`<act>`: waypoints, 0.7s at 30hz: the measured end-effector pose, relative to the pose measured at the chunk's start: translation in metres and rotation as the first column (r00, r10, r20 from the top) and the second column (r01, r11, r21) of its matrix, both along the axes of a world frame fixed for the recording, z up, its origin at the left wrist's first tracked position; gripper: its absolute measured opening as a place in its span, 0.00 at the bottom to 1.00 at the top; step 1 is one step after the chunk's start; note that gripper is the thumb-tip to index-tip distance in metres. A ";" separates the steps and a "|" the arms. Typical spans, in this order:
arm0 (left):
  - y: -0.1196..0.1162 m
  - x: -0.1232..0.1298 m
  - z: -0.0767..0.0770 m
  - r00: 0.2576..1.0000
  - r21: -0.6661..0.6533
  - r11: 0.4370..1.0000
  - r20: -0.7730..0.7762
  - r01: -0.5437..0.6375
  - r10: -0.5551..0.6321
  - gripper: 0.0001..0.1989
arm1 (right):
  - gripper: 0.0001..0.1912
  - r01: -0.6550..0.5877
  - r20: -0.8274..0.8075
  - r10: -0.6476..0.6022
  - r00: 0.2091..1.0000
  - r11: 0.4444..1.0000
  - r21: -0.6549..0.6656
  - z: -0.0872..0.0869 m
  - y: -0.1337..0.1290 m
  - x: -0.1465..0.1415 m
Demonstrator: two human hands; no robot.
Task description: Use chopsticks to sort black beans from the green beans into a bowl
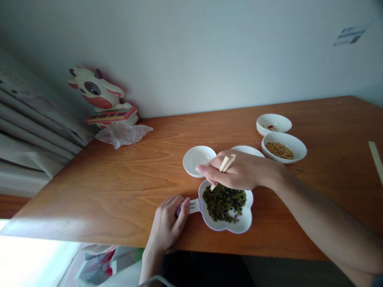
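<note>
My left hand (169,221) is closed around the handle of a white, purple-edged, flower-shaped dish (247,217) near the table's front edge. Green and dark beans (220,203) are spread in the dish, with a small pinkish bit among them. Over the dish, my right hand (239,169) grips a pair of wooden chopsticks (224,165), their tips down at the beans' upper left. Just behind the dish stands a white bowl (193,159) with no contents showing. Another white bowl (247,150) is mostly hidden by my right hand.
Farther right are a bowl (301,151) of tan beans and a bowl (273,118) with a few reddish bits. A cow-shaped toy keyboard (104,95) and a clear plastic bag (122,134) lie at the back left. A pale stick (375,159) shows at the right edge.
</note>
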State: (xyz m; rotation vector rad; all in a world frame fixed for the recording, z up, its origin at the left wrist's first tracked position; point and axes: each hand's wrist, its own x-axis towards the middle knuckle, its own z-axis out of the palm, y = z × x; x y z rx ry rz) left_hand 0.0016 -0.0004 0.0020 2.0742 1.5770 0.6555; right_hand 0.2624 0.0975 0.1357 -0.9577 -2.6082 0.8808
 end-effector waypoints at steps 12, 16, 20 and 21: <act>0.000 -0.004 -0.007 1.000 -0.018 1.000 0.030 0.008 -0.007 0.20 | 0.36 -0.022 0.025 0.024 0.999 0.994 -0.110 0.003 0.003 0.005; 0.000 -0.003 -0.006 1.000 -0.014 1.000 0.027 0.007 -0.006 0.20 | 0.36 -0.039 0.032 0.042 0.999 0.996 -0.086 0.002 0.001 0.000; 0.000 -0.003 -0.006 1.000 -0.005 1.000 0.022 0.008 -0.008 0.20 | 0.37 -0.033 0.038 0.037 0.999 0.996 -0.081 0.001 0.002 0.000; 0.000 -0.003 -0.006 1.000 -0.003 1.000 0.022 0.007 -0.007 0.20 | 0.37 -0.033 0.034 0.036 0.999 0.996 -0.087 0.001 0.002 0.001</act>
